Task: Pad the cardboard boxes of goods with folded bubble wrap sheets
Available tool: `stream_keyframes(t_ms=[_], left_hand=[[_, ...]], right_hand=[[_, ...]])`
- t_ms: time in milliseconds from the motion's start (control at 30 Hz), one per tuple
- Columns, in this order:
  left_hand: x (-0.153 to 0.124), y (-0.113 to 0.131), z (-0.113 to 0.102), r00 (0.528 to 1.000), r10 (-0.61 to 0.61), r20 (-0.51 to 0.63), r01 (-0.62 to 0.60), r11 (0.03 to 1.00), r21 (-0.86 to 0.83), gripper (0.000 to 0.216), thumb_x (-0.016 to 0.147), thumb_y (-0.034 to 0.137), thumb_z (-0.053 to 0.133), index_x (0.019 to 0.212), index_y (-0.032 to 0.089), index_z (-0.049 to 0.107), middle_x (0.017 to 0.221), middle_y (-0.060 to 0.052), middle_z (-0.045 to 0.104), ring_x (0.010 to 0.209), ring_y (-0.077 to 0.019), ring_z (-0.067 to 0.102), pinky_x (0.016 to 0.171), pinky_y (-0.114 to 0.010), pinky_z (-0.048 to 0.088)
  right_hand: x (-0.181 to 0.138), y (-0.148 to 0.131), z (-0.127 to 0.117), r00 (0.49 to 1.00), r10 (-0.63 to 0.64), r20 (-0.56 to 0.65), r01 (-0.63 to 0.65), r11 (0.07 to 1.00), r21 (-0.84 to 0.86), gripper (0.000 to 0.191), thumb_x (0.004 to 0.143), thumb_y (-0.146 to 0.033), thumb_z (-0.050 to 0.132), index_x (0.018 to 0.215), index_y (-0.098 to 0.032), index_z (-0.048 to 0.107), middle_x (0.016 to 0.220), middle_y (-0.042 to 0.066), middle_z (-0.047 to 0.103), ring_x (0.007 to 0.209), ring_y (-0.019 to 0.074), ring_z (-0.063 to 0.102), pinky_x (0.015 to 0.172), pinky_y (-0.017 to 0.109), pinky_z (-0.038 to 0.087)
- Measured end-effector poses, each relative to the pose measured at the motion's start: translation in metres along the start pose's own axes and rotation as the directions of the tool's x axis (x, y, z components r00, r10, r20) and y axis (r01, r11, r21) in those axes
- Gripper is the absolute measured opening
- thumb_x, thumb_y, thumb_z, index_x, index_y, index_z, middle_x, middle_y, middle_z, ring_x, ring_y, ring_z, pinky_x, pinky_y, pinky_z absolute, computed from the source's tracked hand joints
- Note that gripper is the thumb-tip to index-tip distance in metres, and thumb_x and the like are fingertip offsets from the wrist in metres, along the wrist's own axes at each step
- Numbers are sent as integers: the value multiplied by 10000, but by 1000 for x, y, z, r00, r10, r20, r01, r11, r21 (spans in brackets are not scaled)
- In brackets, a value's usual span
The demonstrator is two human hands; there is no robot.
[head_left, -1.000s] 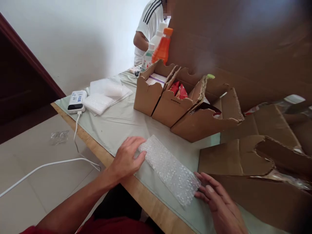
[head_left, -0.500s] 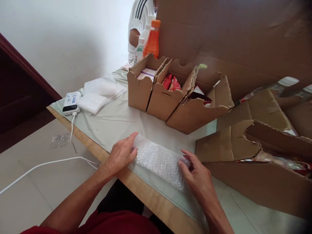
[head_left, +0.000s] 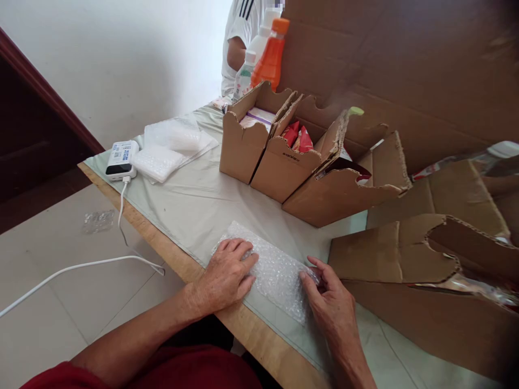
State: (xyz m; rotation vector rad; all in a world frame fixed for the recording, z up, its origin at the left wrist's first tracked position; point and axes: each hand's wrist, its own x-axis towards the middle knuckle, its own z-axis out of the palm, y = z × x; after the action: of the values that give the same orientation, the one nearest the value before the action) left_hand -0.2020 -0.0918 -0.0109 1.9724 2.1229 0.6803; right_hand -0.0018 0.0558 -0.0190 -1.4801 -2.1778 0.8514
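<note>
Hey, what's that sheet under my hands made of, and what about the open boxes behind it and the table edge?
The sheet looks like clear plastic bubble wrap: translucent, with rows of small air pockets. The left hand presses it flat; the right hand pinches its end. The boxes look like brown corrugated cardboard, matte, with ragged torn rims. The table edge looks like light wood or a wood-look laminate; grain shows faintly.

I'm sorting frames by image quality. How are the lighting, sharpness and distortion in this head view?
Head view: soft, even daylight with faint shadows; the left hand, right hand and bubble wrap are fairly sharp; the big cardboard sheet at upper right is smeared out of focus; the table edge slants from the wide lens; the other person's face is pixelated.
</note>
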Motion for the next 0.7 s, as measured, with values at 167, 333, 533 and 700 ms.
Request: stream_keyframes(t_ms=[167,333,533,700], left_hand=[[-3,-11,3,1000,9,20,-8,999,-33,345,862,182,670,1206,161,654,1336,-148,631,1258,-333,538,1080,-523,459],[-9,-15,6,997,24,-73,-34,991,-133,327,863,143,644,1189,158,670,1327,-146,644,1272,-323,546,1088,-526,466],[-23,-10,-1,980,2,-197,-45,975,-216,275,904,137,586,1162,153,678,1295,-148,665,1301,-308,543,1093,-521,478],[-34,-12,-7,978,-47,-205,21,992,-126,267,902,147,580,1149,184,676,1352,-146,628,1342,-328,515,1097,-545,460]], right_hand=[[-1,1,0,999,-32,-8,32,999,10,579,798,-529,587,1210,-149,731,920,113,772,754,246,679,757,382,547],[-2,1,-1,1000,-21,-10,22,998,55,588,800,-546,581,1204,-144,726,911,105,759,771,238,676,759,374,544],[-5,-2,-8,996,-32,81,25,996,85,557,804,-522,576,1202,-158,713,865,66,714,714,199,637,688,334,519],[-16,2,-17,978,-63,197,48,996,80,496,844,-516,583,1212,-203,698,795,28,684,639,185,616,630,327,501]])
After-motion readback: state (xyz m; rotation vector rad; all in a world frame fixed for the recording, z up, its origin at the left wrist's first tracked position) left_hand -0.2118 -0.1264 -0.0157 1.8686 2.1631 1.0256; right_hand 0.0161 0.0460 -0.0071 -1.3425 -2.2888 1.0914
